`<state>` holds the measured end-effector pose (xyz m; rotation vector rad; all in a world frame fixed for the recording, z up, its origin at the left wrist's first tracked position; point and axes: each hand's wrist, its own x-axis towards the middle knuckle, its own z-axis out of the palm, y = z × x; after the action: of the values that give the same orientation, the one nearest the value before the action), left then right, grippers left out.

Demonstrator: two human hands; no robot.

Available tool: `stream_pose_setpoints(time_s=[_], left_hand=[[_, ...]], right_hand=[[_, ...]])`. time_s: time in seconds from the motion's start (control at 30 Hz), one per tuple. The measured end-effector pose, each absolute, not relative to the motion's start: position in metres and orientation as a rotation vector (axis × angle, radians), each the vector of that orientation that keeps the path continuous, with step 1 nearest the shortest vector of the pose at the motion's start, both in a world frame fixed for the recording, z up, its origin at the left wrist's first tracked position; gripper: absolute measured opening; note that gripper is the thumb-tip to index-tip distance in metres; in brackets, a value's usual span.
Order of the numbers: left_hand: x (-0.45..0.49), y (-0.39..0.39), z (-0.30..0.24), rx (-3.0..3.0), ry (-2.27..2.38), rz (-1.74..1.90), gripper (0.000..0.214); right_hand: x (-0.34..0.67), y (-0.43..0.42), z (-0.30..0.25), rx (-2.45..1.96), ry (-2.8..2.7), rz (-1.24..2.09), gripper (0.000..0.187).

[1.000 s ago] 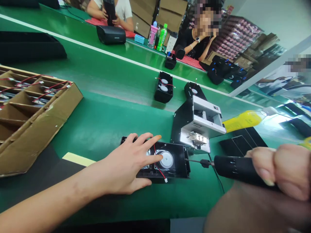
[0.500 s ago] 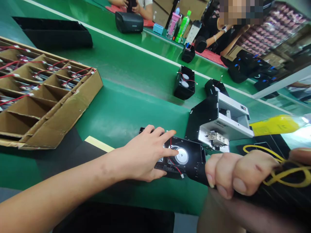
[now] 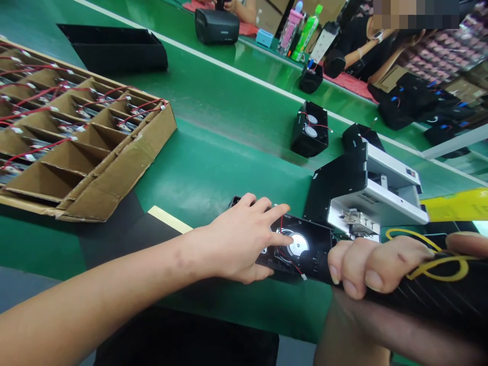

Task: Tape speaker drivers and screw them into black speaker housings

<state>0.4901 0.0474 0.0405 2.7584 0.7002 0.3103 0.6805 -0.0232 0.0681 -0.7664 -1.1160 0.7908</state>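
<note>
A black speaker housing (image 3: 305, 249) with a round silver driver and red wires lies on the green belt in front of me. My left hand (image 3: 244, 239) rests flat on it, fingers spread, pinning it down. My right hand (image 3: 375, 267) is closed round the black handle of an electric screwdriver (image 3: 427, 300), held close over the housing's right end. A yellow cord loops round the tool by my fingers. The screwdriver's bit is hidden behind my hand.
A black and silver screw feeder (image 3: 366, 195) stands just behind the housing. A cardboard divider box (image 3: 76, 147) with wired parts sits at the left. More black housings (image 3: 309, 129) lie farther along the belt. Other people sit across the line, with bottles (image 3: 308, 28).
My right hand has brought the screwdriver in from the right, up close over the housing's end. The view has shifted left and down. My left hand stays on the housing.
</note>
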Motion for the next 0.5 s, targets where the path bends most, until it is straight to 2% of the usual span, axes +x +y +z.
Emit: stream_pose_setpoints(time_s=[0.43,0.5], left_hand=[[0.4898,0.0479,0.0416,2.784,0.683,0.3,0.053],[0.4897,0.0471,0.0431,2.802,0.677,0.292,0.051]], right_hand=[[0.6826,-0.0181,0.0619,-0.688,-1.166,0.827,0.035],[0.6806,-0.0213,0.0634,-0.687,-1.17,0.848,0.027]])
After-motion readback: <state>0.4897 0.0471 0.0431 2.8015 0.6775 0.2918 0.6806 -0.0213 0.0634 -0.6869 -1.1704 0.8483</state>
